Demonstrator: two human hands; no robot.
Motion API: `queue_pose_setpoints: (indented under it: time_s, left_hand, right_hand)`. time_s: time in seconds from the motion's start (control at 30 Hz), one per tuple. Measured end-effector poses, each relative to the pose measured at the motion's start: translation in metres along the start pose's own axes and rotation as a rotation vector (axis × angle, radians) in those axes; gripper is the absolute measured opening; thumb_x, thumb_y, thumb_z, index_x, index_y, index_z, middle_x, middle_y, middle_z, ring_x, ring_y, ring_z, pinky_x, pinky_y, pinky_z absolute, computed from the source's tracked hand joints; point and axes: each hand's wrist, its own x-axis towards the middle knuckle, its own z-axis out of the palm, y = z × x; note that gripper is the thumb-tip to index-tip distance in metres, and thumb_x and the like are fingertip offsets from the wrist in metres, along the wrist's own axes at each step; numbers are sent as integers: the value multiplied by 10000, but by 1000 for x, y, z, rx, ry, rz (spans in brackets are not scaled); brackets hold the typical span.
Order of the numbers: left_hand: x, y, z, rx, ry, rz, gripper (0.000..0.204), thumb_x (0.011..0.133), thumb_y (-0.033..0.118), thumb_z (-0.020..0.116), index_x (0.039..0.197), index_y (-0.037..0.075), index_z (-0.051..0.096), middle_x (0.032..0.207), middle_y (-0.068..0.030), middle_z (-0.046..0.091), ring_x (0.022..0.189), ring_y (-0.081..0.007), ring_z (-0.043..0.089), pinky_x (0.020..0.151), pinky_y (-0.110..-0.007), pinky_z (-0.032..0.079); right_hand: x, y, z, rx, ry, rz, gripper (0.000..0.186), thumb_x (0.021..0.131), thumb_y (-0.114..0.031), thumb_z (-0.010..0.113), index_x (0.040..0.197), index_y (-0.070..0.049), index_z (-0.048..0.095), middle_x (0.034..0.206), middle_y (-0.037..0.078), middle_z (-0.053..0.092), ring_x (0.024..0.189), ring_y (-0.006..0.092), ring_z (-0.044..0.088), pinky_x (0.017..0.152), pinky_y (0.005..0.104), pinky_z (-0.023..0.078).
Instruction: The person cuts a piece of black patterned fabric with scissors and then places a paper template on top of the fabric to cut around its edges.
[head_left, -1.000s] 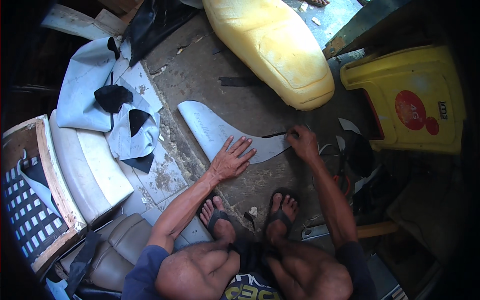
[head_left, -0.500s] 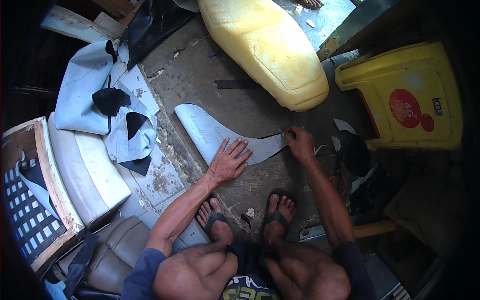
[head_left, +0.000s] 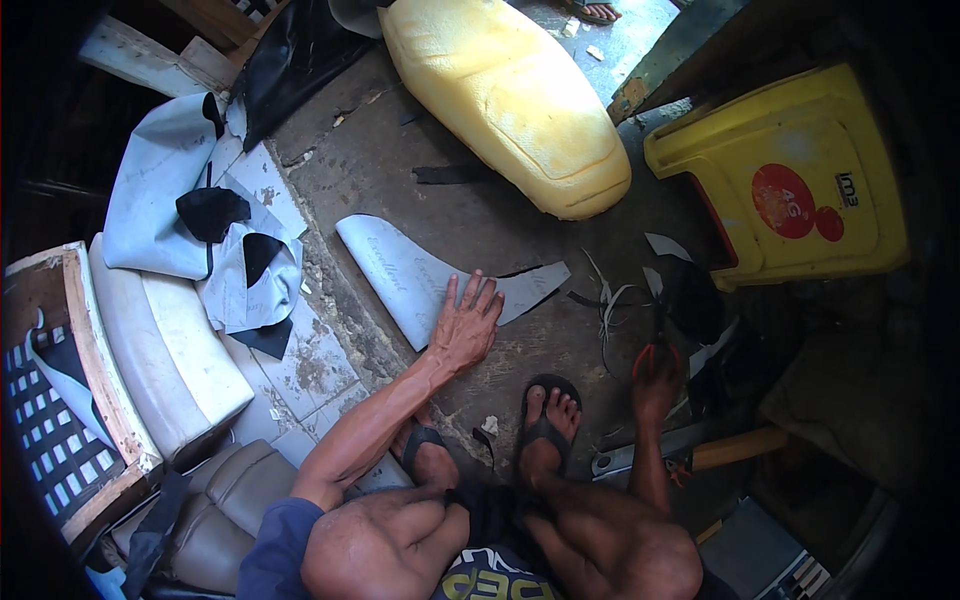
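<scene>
While the left hand [head_left: 465, 330] presses flat on a grey sheet [head_left: 410, 280], rough concrete floor [head_left: 470, 215] lies underneath.

One head-worn fisheye view looks steeply down, close over the squatting person's knees and floor [head_left: 480, 215].

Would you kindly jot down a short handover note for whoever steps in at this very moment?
Left hand: flat, fingers spread, pressing the grey cut sheet onto the concrete floor.
Right hand: off the sheet, gripping red-handled scissors by the scraps.
Yellow foam seat lies beyond the sheet; yellow plastic stool lies tipped at right.
Done: the sheet has a curved cut outline, with trimmings beside it.
Left: cannot tell whether more trimming is needed; the foam seat is bare.
</scene>
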Motion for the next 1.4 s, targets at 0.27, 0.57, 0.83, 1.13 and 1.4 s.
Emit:
queue_pose_setpoints:
  time_s: [0.27,0.57,0.83,1.13,1.4]
  left_hand:
    - [26,2,-5,-230,-24,39,576,838,226,662,1371,41,546,1236,-154,569,1121,-327,551,910,-442,466]
    - [47,30,-3,-128,27,26,492,842,200,641,1319,85,614,1249,-186,569,1132,-308,551,892,-400,470]
    - [54,30,15,-259,123,120,230,853,158,617,1034,19,644,1129,-130,605,1068,-295,567,885,-389,471]
    - [73,60,19,-415,318,-229,341,770,182,765,1046,42,621,1043,-132,606,998,-313,583,814,-432,461]
    - [75,59,34,-364,482,-189,132,783,169,728,887,112,669,935,-52,624,940,-261,582,785,-413,417]
  right_hand:
    - [26,69,49,197,-323,312,466,857,-159,651,1301,-38,582,1147,220,671,1089,359,662,956,459,488]
    - [23,-7,-26,610,-601,112,516,847,-312,705,1219,41,650,1120,190,717,1050,267,691,890,372,521]
    - [51,-62,-8,338,-1062,3,715,859,-584,717,1227,27,674,1157,244,706,1128,337,681,942,403,515]
    - [58,-74,-5,456,-1078,40,649,876,-574,722,1192,-7,709,1008,209,732,939,242,709,825,386,533]
    - [50,-81,-4,437,-962,52,768,812,-680,714,1102,31,713,961,206,730,946,279,716,830,393,537]
